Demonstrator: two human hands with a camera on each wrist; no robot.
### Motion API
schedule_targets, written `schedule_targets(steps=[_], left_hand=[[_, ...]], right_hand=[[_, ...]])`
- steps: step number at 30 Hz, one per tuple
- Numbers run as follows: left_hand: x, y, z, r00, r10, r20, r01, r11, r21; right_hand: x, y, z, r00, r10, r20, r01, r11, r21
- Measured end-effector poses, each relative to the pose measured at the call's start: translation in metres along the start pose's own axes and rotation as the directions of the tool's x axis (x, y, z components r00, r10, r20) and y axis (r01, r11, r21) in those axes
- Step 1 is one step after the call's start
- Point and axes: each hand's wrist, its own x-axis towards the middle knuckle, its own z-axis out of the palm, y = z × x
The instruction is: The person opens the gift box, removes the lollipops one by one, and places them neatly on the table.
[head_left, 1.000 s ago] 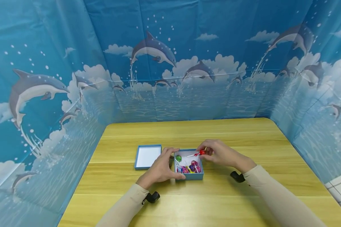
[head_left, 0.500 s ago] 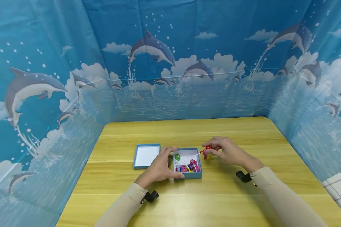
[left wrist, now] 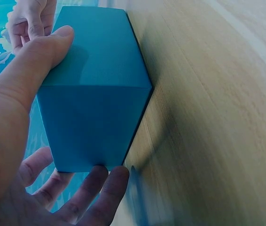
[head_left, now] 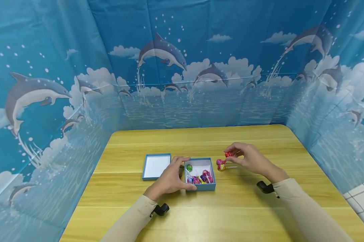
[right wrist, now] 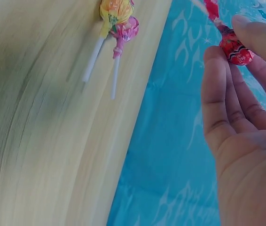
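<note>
My left hand (head_left: 171, 179) grips the blue box (head_left: 200, 188) by its left end. In the left wrist view the thumb lies on one long wall of the box (left wrist: 95, 122), fingers around the opposite side. Several wrapped lollipops lie inside, a green lollipop (head_left: 189, 167) at the left and pink and purple ones along the front. Right of the box, my right hand (head_left: 250, 160) pinches a red lollipop (right wrist: 237, 50) by its wrapped head, between thumb and fingertips. Below it on the table lie a yellow lollipop (right wrist: 117, 10) and a pink lollipop (right wrist: 126, 29), sticks bare.
A shallow blue lid (head_left: 156, 166) with a white inside lies left of the box, close behind my left hand. The wooden table (head_left: 188, 215) carries everything. A dolphin-print curtain (head_left: 175, 107) stands along its back and sides.
My right hand has carried the red lollipop from over the box to the right, past the yellow and pink lollipops, which now show more fully. The left hand stays on the box.
</note>
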Motion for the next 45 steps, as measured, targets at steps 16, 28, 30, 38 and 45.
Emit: schedule_targets(steps=[16, 28, 30, 38, 45], left_hand=[[0.0, 0.001, -0.001, 1.0, -0.012, -0.008, 0.012, 1.0, -0.009], [-0.001, -0.001, 0.001, 1.0, -0.004, -0.003, 0.004, 1.0, -0.008], [0.0, -0.001, 0.001, 1.0, -0.005, -0.002, 0.005, 1.0, -0.011], [0.0, 0.0, 0.001, 1.0, -0.01, -0.004, 0.01, 1.0, -0.01], [0.0, -0.002, 0.002, 1.0, -0.013, -0.006, 0.013, 1.0, -0.007]], right_hand=[[-0.01, 0.003, 0.006, 0.995, 0.006, 0.098, -0.004, 1.0, -0.021], [-0.015, 0.008, 0.023, 0.985, 0.014, 0.172, -0.012, 1.0, -0.014], [-0.017, 0.009, 0.025, 0.985, 0.004, 0.175, -0.001, 1.0, -0.019], [-0.021, 0.011, 0.033, 0.983, 0.009, 0.186, -0.006, 1.0, -0.016], [-0.022, 0.011, 0.036, 0.977, -0.034, 0.212, 0.045, 0.998, -0.043]])
